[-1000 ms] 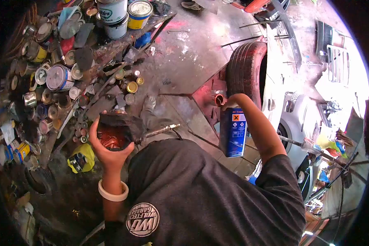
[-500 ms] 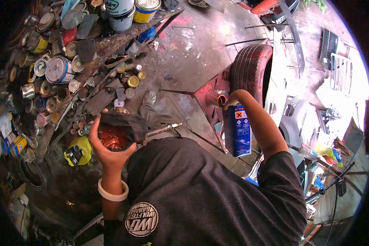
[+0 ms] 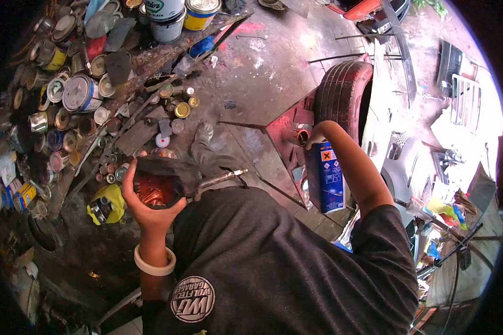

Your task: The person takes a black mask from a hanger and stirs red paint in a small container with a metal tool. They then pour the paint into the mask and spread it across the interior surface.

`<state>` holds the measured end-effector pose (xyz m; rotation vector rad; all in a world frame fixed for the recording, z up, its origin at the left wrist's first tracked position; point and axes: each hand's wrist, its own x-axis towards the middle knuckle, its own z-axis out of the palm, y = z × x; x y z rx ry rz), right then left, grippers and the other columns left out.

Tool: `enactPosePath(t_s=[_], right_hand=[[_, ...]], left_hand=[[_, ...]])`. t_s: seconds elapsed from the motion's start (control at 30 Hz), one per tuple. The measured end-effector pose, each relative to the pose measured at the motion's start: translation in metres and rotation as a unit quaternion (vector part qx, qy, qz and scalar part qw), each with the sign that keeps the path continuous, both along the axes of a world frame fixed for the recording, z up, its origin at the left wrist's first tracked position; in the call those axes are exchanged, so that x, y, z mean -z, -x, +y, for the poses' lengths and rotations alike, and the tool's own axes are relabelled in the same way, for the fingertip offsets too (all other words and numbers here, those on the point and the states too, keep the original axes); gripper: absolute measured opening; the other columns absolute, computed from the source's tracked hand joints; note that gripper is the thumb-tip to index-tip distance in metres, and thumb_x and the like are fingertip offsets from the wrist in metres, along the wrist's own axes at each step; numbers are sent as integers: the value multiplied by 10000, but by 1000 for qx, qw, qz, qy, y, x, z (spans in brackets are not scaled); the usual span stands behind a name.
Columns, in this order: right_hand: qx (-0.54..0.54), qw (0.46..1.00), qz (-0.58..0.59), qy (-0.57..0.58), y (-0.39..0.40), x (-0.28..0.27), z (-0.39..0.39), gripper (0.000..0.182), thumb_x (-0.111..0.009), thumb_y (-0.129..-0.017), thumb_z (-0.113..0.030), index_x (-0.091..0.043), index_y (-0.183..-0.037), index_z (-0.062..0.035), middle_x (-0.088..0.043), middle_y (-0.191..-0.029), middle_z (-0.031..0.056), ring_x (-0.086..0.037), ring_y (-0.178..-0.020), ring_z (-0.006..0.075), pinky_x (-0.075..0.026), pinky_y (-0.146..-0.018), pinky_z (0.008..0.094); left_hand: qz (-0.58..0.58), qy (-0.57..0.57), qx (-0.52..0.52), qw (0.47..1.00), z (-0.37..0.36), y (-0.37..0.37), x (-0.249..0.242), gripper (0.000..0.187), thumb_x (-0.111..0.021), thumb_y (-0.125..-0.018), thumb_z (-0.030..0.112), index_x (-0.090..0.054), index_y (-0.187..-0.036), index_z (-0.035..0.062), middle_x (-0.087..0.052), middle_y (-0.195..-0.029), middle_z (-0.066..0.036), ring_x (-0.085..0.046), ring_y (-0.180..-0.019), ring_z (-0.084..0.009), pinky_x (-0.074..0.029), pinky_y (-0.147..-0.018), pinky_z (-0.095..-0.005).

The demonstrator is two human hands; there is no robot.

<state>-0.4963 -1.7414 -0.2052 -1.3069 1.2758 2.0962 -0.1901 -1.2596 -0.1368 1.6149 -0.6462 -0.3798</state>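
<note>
My left hand (image 3: 148,209) is wrapped around a dark, paint-stained cup (image 3: 176,192) with wet-looking reddish-orange paint inside. A metal handle (image 3: 223,178) with a brass-coloured end sticks out to the right of the cup, like part of a spray gun; where they join is hard to make out. On the other side, my right hand (image 3: 320,132) grips the top of a blue rectangular metal can (image 3: 331,178) with an orange hazard label. The can hangs upright, its dark side to the left. Close by my right fingers, a small reddish tin (image 3: 302,137) rests on a red-stained surface (image 3: 282,125).
A tyre (image 3: 341,92) stands behind the blue can. Paint tins (image 3: 81,94) and lids crowd the bench at left. A yellow bag (image 3: 106,205) lies below them. My foot (image 3: 204,133) is on the stained floor (image 3: 274,67). Car parts (image 3: 397,167) fill the right.
The blue can has swung very slightly to the right and up. Both hands keep their holds, and the cup stays almost where it was.
</note>
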Motion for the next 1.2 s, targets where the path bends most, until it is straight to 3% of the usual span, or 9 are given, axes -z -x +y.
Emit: enactPosePath(t_s=[0.3, 0.57, 0.9, 1.0, 1.2], right_hand=[[13, 1000, 2, -11, 15, 16, -6, 776, -777, -878, -581, -645, -1448, -71, -676, -1426, 194, -682, -1235, 329, -512, -1068, 483], [-47, 998, -27, -12, -33, -32, 21, 774, -764, -893, -571, -627, -1468, -72, -668, -1435, 187, -668, -1267, 331, -508, -1080, 481], [-24, 999, -17, -22, 12, 10, -4, 795, -760, -891, -571, -610, -1492, -72, -635, -1483, 194, -646, -1306, 341, -489, -1110, 473], [-67, 997, -38, 0, -32, -36, 24, 799, -766, -882, -577, -615, -1491, -84, -646, -1467, 196, -652, -1296, 339, -495, -1102, 473], [-65, 996, -67, -18, -9, -28, 18, 794, -755, -866, -598, -621, -1495, -133, -667, -1442, 197, -682, -1252, 347, -522, -1053, 484]], left_hand=[[-18, -15, 13, 1000, 7, -1, -4, 1095, -883, -631, 13, -301, -1558, -2, -465, -1572, -261, -574, -1347, -335, -509, -1145, -463], [-13, -13, -11, 1000, 10, 2, 1, 1080, -888, -637, 41, -309, -1548, -1, -475, -1560, -258, -563, -1359, -347, -499, -1152, -472], [-20, -36, -5, 999, 10, 2, -5, 1081, -895, -637, 51, -313, -1547, 0, -478, -1557, -258, -564, -1358, -338, -505, -1147, -461], [-16, -36, 2, 999, 11, 1, -6, 1093, -896, -638, 46, -304, -1556, 3, -475, -1562, -254, -563, -1359, -339, -503, -1150, -461], [-12, -23, 3, 1000, 11, 3, -8, 1093, -895, -641, 49, -304, -1560, 1, -458, -1569, -252, -561, -1365, -341, -492, -1161, -466]])
